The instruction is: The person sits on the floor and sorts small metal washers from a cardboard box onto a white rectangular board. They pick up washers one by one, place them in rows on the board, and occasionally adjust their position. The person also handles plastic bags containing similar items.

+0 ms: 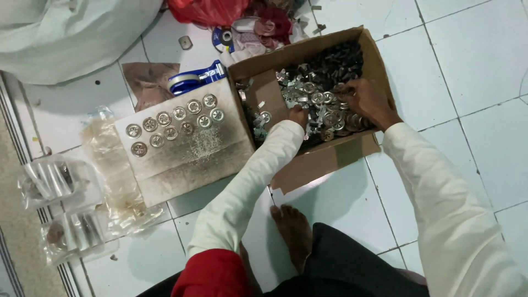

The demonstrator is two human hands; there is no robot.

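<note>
An open cardboard box point(379, 60) on the tiled floor holds a heap of small round silver metal parts point(322, 102) and darker metal pieces. My left hand point(298, 115) reaches into the box's near side, its fingers down among the round parts; what it grips is hidden. My right hand point(367, 100) rests curled on the heap at the box's right side, fingers buried in the parts. Left of the box, a flat stained cardboard sheet point(190, 151) carries two rows of the same round parts point(176, 124), laid out side by side.
Clear plastic bags point(66, 190) with small items lie at the left edge. A blue tape dispenser point(193, 78) sits behind the sheet. A red bag point(206, 10), cloth scraps and a large pale sack point(66, 33) lie at the back. My bare foot point(292, 231) is below the box.
</note>
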